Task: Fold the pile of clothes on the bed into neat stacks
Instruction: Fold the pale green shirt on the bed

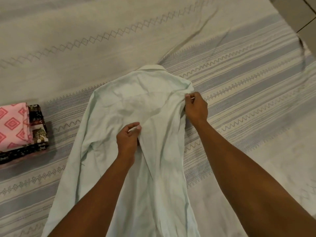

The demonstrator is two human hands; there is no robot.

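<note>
Here we log a pale green shirt (133, 93) spread back-up mid-frame on the striped bedspread (248, 79), collar (153, 67) toward 12 o'clock, hem running off frame at 6. Left hand (128, 138) pinches a ridge of cloth at mid-back, thumb and fingers closed on it. Right hand (196, 107), at 2 o'clock from the left, grips the shirt's shoulder edge. We note a folded stack (15, 127) at 9 o'clock, not touching the shirt, a pink diamond-print piece on top.

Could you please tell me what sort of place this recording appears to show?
Probably a bedroom: a woven bedspread covers the surface, a pale shirt lies spread on it, and folded clothes are stacked at the left.
</note>
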